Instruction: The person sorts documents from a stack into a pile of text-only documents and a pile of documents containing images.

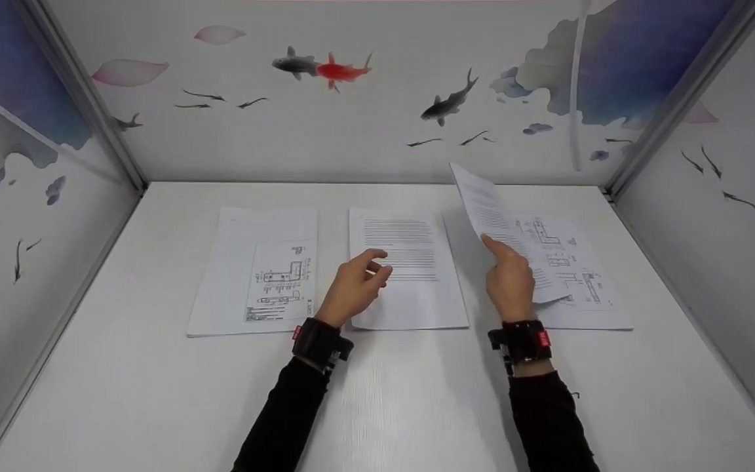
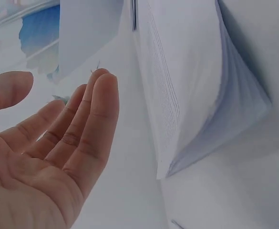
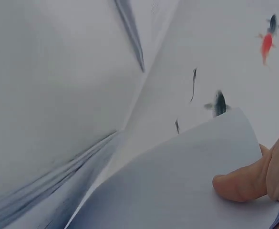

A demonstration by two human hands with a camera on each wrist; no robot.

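Over the stack of printed paper [image 1: 410, 311] in the middle, my left hand [image 1: 354, 285] hovers palm inward with loosely bent fingers. Its fingers [image 2: 101, 109] hold nothing in the left wrist view. My right hand [image 1: 510, 282] pinches the left edge of a raised sheet of printed paper [image 1: 482, 203]. In the right wrist view its thumb [image 3: 242, 186] lies on the sheet's pale face, with the other fingers mostly hidden behind. The lifted sheet tilts over the right-hand stack of papers [image 1: 590, 288], which carries line drawings, and covers its left part.
A third stack of papers [image 1: 220, 288] with a technical drawing lies at the left. All stand on a white table [image 1: 404, 406] enclosed by white panels [image 1: 384, 144] printed with fish and petals. Black straps with small cameras [image 1: 525, 341] are on both wrists.
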